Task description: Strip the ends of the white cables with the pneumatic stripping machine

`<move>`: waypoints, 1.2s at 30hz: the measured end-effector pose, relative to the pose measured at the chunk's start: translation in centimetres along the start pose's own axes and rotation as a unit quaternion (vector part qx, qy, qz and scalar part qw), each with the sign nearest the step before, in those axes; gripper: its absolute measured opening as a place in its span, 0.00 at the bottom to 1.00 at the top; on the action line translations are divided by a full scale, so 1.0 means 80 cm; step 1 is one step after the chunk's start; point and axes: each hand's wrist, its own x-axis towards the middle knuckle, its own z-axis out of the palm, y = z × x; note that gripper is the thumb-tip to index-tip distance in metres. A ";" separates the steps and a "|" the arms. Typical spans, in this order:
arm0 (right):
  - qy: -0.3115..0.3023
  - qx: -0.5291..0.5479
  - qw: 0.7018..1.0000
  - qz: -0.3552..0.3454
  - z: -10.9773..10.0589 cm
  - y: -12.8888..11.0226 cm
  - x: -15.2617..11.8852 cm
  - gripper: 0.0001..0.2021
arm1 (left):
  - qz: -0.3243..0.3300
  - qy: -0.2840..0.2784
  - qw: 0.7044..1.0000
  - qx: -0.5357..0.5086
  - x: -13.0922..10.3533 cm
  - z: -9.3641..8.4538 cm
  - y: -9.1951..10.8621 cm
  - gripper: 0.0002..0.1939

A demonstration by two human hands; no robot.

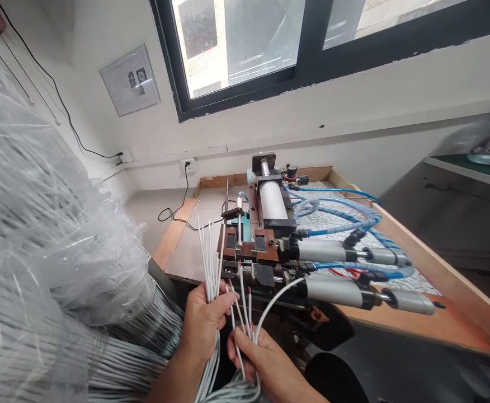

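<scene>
My left hand [205, 319] is closed round a bunch of thin white cables [209, 254], whose ends stand up above the fingers. Beside it, my right hand [253, 358] is closed on several more white cables [265, 310]; some of these have short red wire tips, and one bends off to the right. The lower lengths of both bunches hang together beneath the hands. Just beyond the cable ends stands a pneumatic machine [249, 246] with brown jaw blocks, a rod and grey cylinders. Both hands are apart from it.
Large plastic-wrapped bundles of cable [114, 268] fill the left side. Blue air hoses [341, 224] loop behind the cylinders [333, 291]. A wooden rim [396, 224] edges the bench at right. A black cord runs to a wall socket [189, 165] below the window.
</scene>
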 end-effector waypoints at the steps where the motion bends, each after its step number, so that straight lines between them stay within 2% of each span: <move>1: 0.011 -0.003 1.000 -0.006 -0.001 -0.002 0.000 0.20 | 0.002 0.003 1.000 -0.002 0.001 -0.001 0.000 0.05; 6: 0.124 -0.069 0.984 -0.106 -0.013 -0.014 -0.003 0.13 | 0.014 0.024 0.999 -0.017 0.006 -0.004 0.002 0.05; 10: 0.136 -0.124 0.971 -0.153 -0.018 -0.016 -0.004 0.10 | 0.006 0.036 0.999 -0.021 0.010 -0.005 0.004 0.07; 13: 0.174 -0.089 0.970 -0.142 -0.016 -0.014 -0.001 0.11 | 0.004 0.040 0.999 -0.021 0.012 -0.005 0.005 0.07; 17: 0.247 0.022 0.960 -0.127 -0.012 -0.016 0.012 0.11 | 0.007 0.048 0.999 -0.020 0.016 -0.006 0.006 0.08; 20: 0.251 0.109 0.952 -0.134 -0.011 -0.022 0.025 0.10 | 0.009 0.052 0.998 -0.019 0.018 -0.007 0.006 0.08; 26: 0.256 0.210 0.939 -0.093 -0.010 -0.034 0.040 0.10 | 0.000 0.056 0.998 -0.020 0.019 -0.007 0.008 0.08; 32: 0.245 0.233 0.937 -0.082 -0.010 -0.036 0.042 0.09 | 0.003 0.055 0.998 -0.026 0.019 -0.006 0.009 0.08; 36: 0.210 0.219 0.950 -0.080 -0.013 -0.034 0.036 0.09 | 0.005 0.047 0.998 -0.032 0.018 -0.007 0.007 0.07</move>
